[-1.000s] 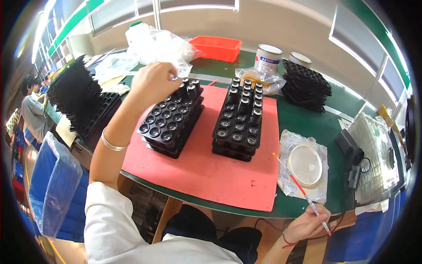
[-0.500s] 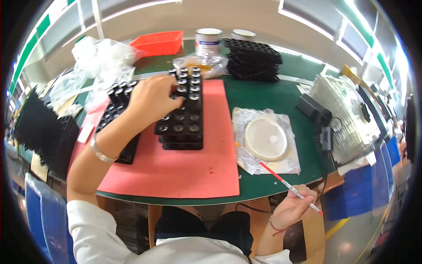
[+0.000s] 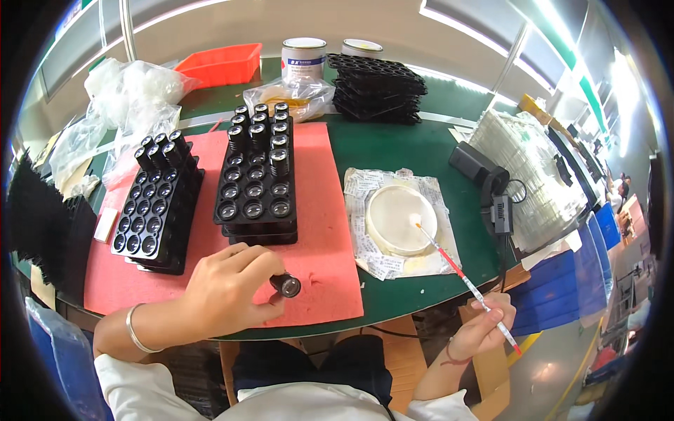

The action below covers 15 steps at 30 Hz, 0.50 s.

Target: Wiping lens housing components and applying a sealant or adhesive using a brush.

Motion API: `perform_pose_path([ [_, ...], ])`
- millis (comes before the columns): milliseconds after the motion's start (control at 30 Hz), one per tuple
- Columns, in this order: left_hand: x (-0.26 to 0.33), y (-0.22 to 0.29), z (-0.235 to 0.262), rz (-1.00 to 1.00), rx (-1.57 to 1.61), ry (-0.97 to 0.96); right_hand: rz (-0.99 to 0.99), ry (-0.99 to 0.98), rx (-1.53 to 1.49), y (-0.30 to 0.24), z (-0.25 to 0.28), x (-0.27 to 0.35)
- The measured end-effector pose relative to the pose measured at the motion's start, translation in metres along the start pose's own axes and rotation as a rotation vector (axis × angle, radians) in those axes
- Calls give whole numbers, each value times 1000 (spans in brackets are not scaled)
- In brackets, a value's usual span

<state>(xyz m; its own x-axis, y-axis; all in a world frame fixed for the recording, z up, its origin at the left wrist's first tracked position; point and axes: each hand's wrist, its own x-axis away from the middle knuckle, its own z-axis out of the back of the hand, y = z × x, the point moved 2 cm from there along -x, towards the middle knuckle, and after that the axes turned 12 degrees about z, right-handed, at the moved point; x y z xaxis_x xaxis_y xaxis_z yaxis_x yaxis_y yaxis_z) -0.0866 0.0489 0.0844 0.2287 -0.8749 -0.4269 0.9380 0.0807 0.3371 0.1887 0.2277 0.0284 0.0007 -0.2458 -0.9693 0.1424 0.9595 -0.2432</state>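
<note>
A small black lens barrel (image 3: 288,285) with a glassy end is gripped by my left hand (image 3: 235,288), low over the near part of the pink mat (image 3: 316,224). Beyond it stands a black tray (image 3: 258,228) of lens barrels, some raised at its far end. A second such tray (image 3: 159,261) is farther left. My right hand (image 3: 484,324) grips a thin red-and-white paintbrush (image 3: 453,266). The brush's orange tip meets the white contents of a round shallow dish (image 3: 387,238), which rests on a paper-covered pad (image 3: 365,184).
Stacked black trays (image 3: 379,88), a white can (image 3: 303,62) and a red bin (image 3: 223,64) line the back. Plastic bags (image 3: 133,95) lie at far left, black trays (image 3: 53,224) below them. A black device (image 3: 477,167) with a cable sits right, beside clear trays (image 3: 526,175).
My left hand has come back from the middle tray toward me, now holding a lens barrel. The brush tip has moved from the dish's left edge into the dish.
</note>
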Motion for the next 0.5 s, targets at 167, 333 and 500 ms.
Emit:
perform_pose_path([
  [167,8,-17,-14,305,376,-184,-13,-46,-8,-8,-4,-5],
  [333,9,-21,-16,472,635,-268,-75,-15,-64,-18,-17,-7],
  [500,12,-33,-21,674,1009,-356,-366,253,-427,-18,-31,-5],
])
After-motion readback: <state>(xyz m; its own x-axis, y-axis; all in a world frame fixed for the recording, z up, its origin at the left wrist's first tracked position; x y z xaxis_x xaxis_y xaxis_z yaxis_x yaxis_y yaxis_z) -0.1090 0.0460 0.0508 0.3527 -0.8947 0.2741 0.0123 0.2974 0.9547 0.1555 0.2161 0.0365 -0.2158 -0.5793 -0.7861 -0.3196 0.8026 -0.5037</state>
